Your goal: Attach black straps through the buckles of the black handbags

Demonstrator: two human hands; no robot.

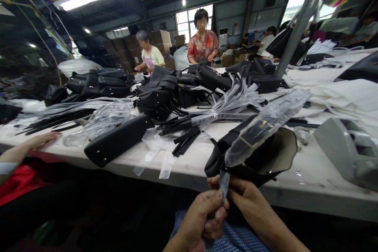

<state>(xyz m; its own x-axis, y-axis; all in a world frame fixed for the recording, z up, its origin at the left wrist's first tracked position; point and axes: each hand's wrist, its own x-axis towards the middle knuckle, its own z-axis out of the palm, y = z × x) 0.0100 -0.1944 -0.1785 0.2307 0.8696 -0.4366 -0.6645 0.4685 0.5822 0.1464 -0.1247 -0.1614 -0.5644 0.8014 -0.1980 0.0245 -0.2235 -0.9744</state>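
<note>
My left hand (211, 208) is closed around a narrow strap (225, 183) covered in clear film, thumb pressed on top. Just beyond it, my right hand (243, 195) has its fingers curled behind the same strap, close under the table edge. A black handbag (217, 159) lies open at the table's front, directly above my hands, its pale lining showing. Across that bag rests a plastic-wrapped piece with a gold-coloured rectangular buckle (251, 136). The lower end of the strap passes below my left hand, mostly hidden.
A grey tape dispenser-like block (342, 149) stands right. Left lie a black bag (119, 139), crumpled plastic (102, 122) and a bundle of wrapped straps (218, 112). Tape pieces (167, 165) hang off the table edge (189, 177). A co-worker's hand (44, 139) rests far left; two people stand opposite.
</note>
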